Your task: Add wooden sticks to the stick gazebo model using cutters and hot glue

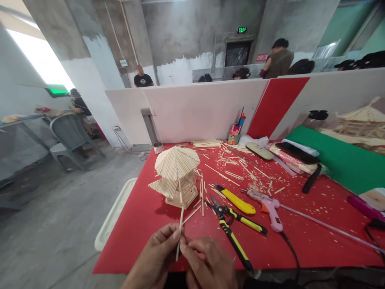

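Near the table's front edge, my left hand (159, 255) pinches a thin wooden stick (181, 218) between thumb and fingers. My right hand (207, 259) is close beside it, its fingertips pressed together at the stick's lower part; whether they grip the stick itself is partly hidden. The stick points away from me toward a small pavilion model (177, 172) built of wooden sticks, with a cone-like roof and a lower slatted eave on its left. Right of the model lie pruning shears (230, 218), a yellow utility knife (237, 200) and a pink glue gun (269, 206).
Loose sticks and offcuts (237, 174) litter the red tabletop (129, 241). Toward the back stand a small can (158, 147) and a pen cup (234, 136). A green board (337, 156) lies at right. A white partition (201, 112) closes the far side, with people beyond.
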Tool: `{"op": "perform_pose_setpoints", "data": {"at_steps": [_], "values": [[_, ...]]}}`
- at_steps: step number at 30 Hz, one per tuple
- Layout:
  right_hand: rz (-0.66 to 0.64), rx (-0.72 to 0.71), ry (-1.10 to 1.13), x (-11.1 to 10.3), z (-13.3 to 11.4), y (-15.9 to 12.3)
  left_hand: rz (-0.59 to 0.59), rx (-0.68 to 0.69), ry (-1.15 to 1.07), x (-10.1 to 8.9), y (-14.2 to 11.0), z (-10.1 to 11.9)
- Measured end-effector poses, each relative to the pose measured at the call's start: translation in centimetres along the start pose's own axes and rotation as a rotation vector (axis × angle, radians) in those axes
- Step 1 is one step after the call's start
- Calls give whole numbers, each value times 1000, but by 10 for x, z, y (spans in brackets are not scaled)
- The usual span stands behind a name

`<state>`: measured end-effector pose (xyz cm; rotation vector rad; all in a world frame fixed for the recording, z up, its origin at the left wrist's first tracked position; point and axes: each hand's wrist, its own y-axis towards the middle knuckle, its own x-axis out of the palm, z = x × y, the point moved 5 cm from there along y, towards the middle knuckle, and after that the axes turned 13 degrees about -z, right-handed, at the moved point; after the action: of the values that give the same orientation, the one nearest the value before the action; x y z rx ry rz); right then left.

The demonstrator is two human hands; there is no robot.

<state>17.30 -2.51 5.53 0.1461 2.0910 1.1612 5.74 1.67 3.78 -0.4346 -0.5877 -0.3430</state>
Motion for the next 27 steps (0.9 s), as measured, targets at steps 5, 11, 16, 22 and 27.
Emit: {"op": "perform_pose_setpoints", "data": {"at_steps": [5,11,16,22,27], "values": [[95,21,-162,-4,1,-4,-62,-50,-218,28,-1,0],[171,-93,-282,-21,8,8,-68,-56,-393,36,6,0],[30,-77,-223,-31,12,40,-67,-126,-479,15,22,-6],[100,-80,-163,-16,3,62,-153,-125,-670,7,42,0],[97,-63,-158,-5,7,58,-237,-124,-730,9,52,4]]}}
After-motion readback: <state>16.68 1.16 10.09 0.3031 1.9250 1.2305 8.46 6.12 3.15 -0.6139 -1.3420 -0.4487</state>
